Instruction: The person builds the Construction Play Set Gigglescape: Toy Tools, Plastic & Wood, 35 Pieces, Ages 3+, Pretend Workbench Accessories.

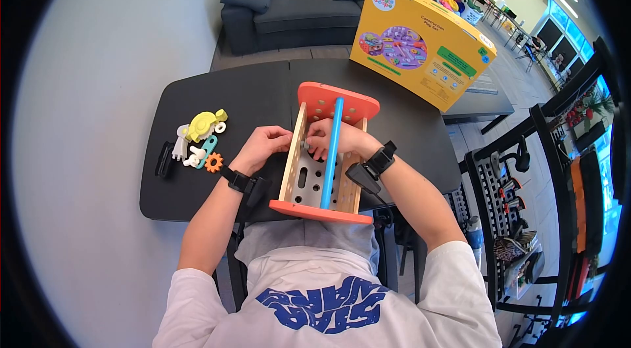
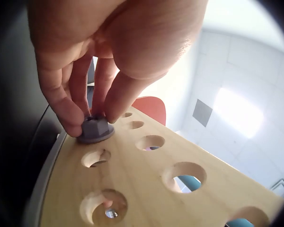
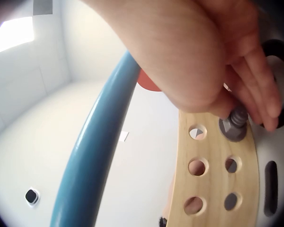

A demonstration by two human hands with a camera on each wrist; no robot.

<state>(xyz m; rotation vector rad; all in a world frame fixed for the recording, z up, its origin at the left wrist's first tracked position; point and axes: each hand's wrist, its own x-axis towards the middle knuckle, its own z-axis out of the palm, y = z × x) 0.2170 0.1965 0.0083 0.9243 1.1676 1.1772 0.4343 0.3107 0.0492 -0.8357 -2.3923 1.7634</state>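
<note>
While L hand [image 1: 266, 144] pinches hex pc [image 2: 95, 128] outside panel [image 2: 137, 189], R hand [image 1: 335, 139] grips bolt [image 3: 235, 125] inside.

Toolbox [image 1: 284, 180] on table [image 1: 263, 95], right of toy parts [image 1: 204, 126], sofa [image 1: 299, 9] behind.

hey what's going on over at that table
A person is working on a toy toolbox on the table. The left hand pinches a gray hex piece at the outer face of a wooden side panel. Inside, the right hand's fingers are around a gray threaded bolt at that panel. Loose toy parts lie off to the left.
</note>
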